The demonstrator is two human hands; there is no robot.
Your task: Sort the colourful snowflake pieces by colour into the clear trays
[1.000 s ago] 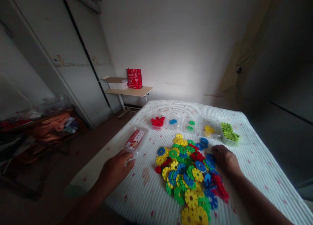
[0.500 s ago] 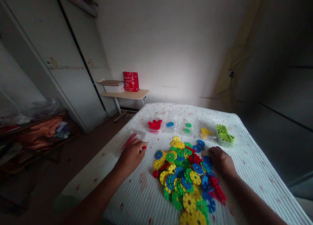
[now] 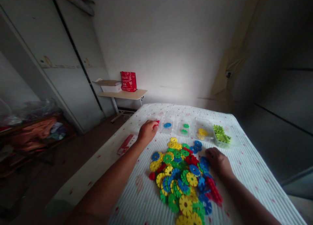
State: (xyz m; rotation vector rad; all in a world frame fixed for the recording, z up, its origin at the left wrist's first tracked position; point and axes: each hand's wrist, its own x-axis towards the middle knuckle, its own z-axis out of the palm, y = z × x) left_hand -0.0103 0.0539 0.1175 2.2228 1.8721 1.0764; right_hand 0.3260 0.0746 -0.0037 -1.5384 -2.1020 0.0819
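My left hand is over the leftmost clear plastic box, its fingers closed on a red plastic piece. The hand hides most of that box and its red contents. My right hand rests on the bed's right side with curled fingers; whether anything is in them is hidden. Beside it spreads a pile of slotted plastic discs in yellow, green and blue, mixed with red pieces. A stack of red pieces lies at the pile's right edge.
Clear boxes in a row hold blue discs, green discs, yellow discs and light green pieces. A red and white packet lies left. Behind stands a small table with a red bag and a box.
My left hand has moved forward and right, from beside the red and white packet to the leftmost box. My right hand has stayed beside the pile. The view has shifted slightly.
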